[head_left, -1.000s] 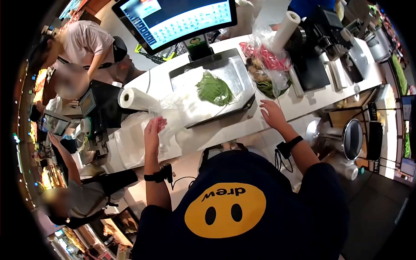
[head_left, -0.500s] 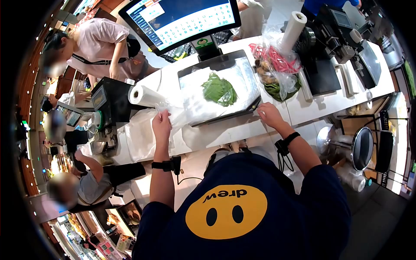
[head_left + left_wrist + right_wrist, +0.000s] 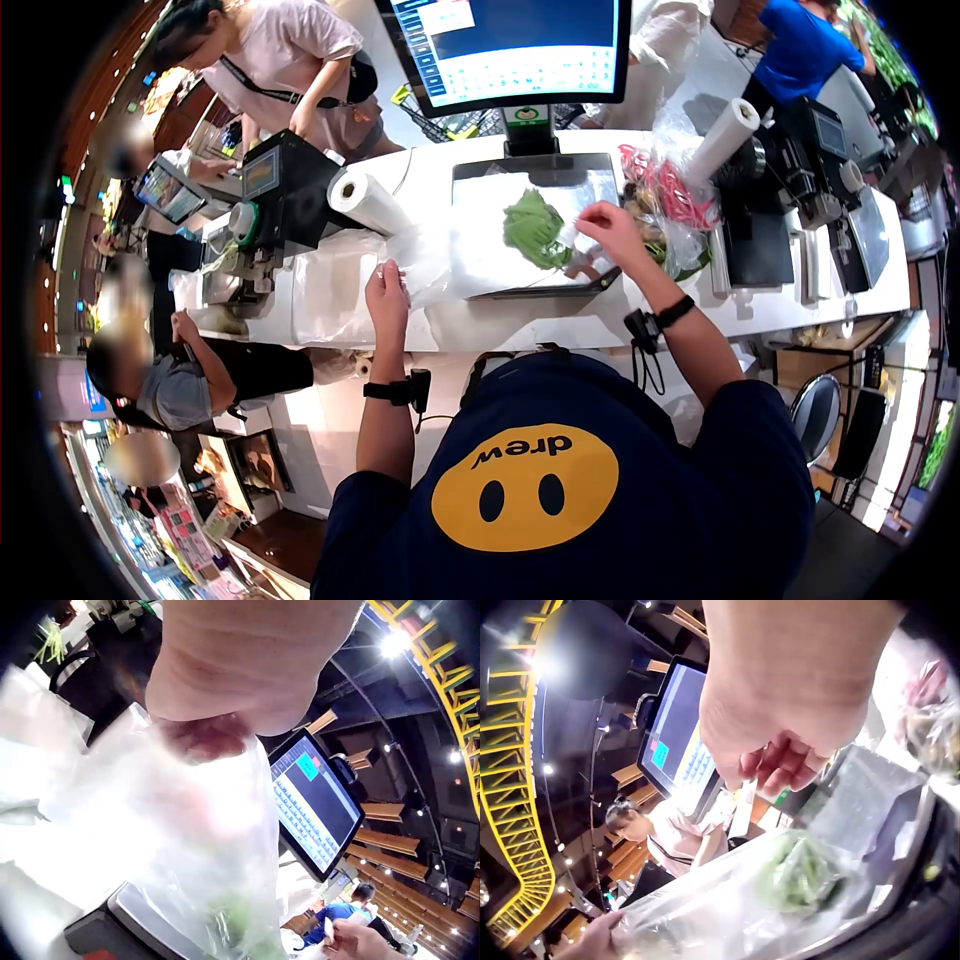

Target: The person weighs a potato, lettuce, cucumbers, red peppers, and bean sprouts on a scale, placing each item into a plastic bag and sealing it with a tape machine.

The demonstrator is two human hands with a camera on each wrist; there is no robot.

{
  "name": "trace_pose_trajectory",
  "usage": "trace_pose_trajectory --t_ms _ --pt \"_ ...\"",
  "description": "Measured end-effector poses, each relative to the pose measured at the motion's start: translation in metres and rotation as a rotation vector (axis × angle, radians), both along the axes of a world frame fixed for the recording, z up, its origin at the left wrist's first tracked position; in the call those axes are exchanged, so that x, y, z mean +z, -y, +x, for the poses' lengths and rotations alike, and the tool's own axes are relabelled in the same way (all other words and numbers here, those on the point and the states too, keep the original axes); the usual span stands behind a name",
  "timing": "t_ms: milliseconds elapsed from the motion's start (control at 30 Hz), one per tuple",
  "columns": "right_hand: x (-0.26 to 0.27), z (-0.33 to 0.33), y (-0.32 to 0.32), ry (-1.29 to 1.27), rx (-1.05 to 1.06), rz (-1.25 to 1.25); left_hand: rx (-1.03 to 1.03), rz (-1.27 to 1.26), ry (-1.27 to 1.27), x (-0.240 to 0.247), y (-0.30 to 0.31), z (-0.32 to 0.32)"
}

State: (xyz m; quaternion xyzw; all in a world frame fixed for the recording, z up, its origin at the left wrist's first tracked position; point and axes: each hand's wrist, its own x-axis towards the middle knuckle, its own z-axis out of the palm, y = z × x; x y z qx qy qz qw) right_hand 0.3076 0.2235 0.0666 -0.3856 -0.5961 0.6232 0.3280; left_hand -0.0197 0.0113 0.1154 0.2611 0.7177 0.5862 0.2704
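Observation:
Green leaves (image 3: pixel 535 228) lie in a clear plastic bag on the metal scale (image 3: pixel 480 185). My left hand (image 3: pixel 388 296) pinches the bag's gathered end left of the scale; the left wrist view shows the bag (image 3: pixel 202 847) spreading below my curled fingers (image 3: pixel 202 739). Above the scale's right side, my right hand (image 3: pixel 612 235) pinches a small white slip (image 3: pixel 744 810) between thumb and fingers, close to the leaves (image 3: pixel 799 874). Both hands' fingertips are partly hidden in the wrist views.
Behind the scale stands a touch screen (image 3: pixel 510 50). A bag roll (image 3: pixel 370 200) lies at its left, another roll (image 3: pixel 722 140) stands at its right beside bagged pink and brown produce (image 3: pixel 665 190). People stand across the counter and at left.
My right hand has moved from beside the scale's front right corner to above its right side, and now holds a white slip. My left hand, earlier with spread fingers, has closed on the bag.

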Motion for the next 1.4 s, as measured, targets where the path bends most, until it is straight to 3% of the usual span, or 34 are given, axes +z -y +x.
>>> trace_pose_trajectory --t_ms 100,200,233,267,333,500,667,767,867,933,1067,1167,1333,1400 --pt "-0.016 -0.055 -0.022 0.023 0.099 0.029 0.017 0.008 0.012 -0.004 0.004 0.002" --pt "-0.028 -0.079 -0.030 0.407 0.209 0.310 0.044 0.010 -0.012 -0.006 0.007 0.002" --pt "-0.021 -0.082 -0.028 0.511 0.222 0.534 0.036 -0.049 -0.106 -0.012 0.009 -0.002" --pt "-0.013 -0.083 -0.028 0.651 0.277 0.497 0.053 -0.063 -0.132 -0.019 0.010 -0.001" --pt "-0.013 -0.077 -0.022 0.648 0.214 0.820 0.076 -0.091 -0.109 -0.027 0.014 -0.001" --pt "-0.009 -0.064 -0.027 0.607 0.150 1.070 0.108 -0.176 -0.186 -0.064 0.025 -0.009" --pt "-0.014 -0.070 -0.037 0.467 0.123 0.730 0.182 -0.283 -0.160 -0.091 0.032 -0.013" --pt "-0.035 -0.077 -0.049 0.415 0.174 0.536 0.207 -0.472 0.018 -0.103 0.030 -0.020" --pt "-0.050 -0.079 -0.057 0.478 0.077 0.899 0.131 -0.432 0.406 -0.105 0.033 -0.018" --pt "-0.053 -0.077 -0.060 0.623 0.067 0.925 0.078 -0.292 0.605 -0.105 0.037 -0.015" --pt "-0.011 -0.086 -0.050 0.556 0.159 1.040 0.067 -0.113 0.321 -0.059 0.021 0.000" --pt "0.028 -0.111 -0.021 0.356 0.496 1.084 -0.046 -0.001 0.227 -0.008 0.000 0.006" --pt "0.063 -0.161 0.013 0.125 0.730 0.749 -0.467 0.134 0.058 0.059 -0.036 0.039" --pt "0.079 -0.171 0.017 0.122 0.738 0.542 -0.467 0.151 -0.040 0.078 -0.038 0.050"
